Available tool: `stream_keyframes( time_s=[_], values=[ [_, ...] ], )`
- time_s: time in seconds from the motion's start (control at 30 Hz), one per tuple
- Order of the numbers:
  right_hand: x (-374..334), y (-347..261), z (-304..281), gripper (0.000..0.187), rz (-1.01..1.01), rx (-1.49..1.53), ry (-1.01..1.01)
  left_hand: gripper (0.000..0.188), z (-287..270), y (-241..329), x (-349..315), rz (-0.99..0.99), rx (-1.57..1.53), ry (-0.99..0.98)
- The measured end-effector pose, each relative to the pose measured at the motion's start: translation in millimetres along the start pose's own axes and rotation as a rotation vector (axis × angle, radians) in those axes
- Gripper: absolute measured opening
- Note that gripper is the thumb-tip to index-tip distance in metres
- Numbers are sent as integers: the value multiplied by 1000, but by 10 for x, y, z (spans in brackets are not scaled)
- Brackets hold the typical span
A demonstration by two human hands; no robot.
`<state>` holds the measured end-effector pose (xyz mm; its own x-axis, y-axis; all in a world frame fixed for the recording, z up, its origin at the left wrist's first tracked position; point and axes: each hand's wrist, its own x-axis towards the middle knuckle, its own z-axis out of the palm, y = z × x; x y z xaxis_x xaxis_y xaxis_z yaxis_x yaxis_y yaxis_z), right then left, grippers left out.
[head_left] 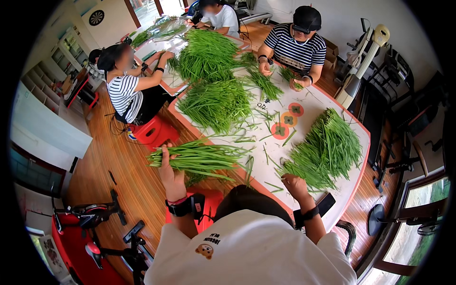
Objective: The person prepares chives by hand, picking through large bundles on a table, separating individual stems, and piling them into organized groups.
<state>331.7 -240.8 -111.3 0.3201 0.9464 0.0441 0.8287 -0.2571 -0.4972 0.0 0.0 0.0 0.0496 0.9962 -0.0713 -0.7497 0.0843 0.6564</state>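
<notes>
My left hand [170,175] is closed around a thick bunch of green chives [202,157], holding it out past the near left edge of the white table [256,166]. The stalks point to the right, over that edge. My right hand [295,186] is curled closed at the near end of a big chive pile [327,147] on the table's right side. Whatever its fingers may pinch is too small to make out. Loose stalks and scraps lie between my hands.
Larger chive heaps [213,104] cover the table's middle and far end. A phone [326,204] lies at the near edge by my right wrist. Co-workers sit at the left, at the far end and across [297,47]. A red stool [154,130] stands at the left.
</notes>
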Motion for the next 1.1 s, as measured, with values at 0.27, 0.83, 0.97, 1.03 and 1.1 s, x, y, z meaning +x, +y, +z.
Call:
stream_keyframes(
  time_s=[0.27, 0.83, 0.97, 1.03, 1.1],
  values=[
    [-467, 145, 60, 14, 6, 43, -61, 23, 326, 149, -699, 708, 806, 32],
    [-15, -114, 429, 38, -152, 48, -238, 20, 951, -140, 95, 501, 596, -40],
    [750, -305, 757, 46, -294, -122, -216, 21, 979, -10, 519, 482, 669, -40],
    [1015, -394, 917, 49, -368, -82, -210, 22, 957, 52, 750, 460, 705, -66],
    [1227, -429, 1032, 46, -383, -115, -341, 23, 906, 92, 1026, 446, 732, -121]
  ],
)
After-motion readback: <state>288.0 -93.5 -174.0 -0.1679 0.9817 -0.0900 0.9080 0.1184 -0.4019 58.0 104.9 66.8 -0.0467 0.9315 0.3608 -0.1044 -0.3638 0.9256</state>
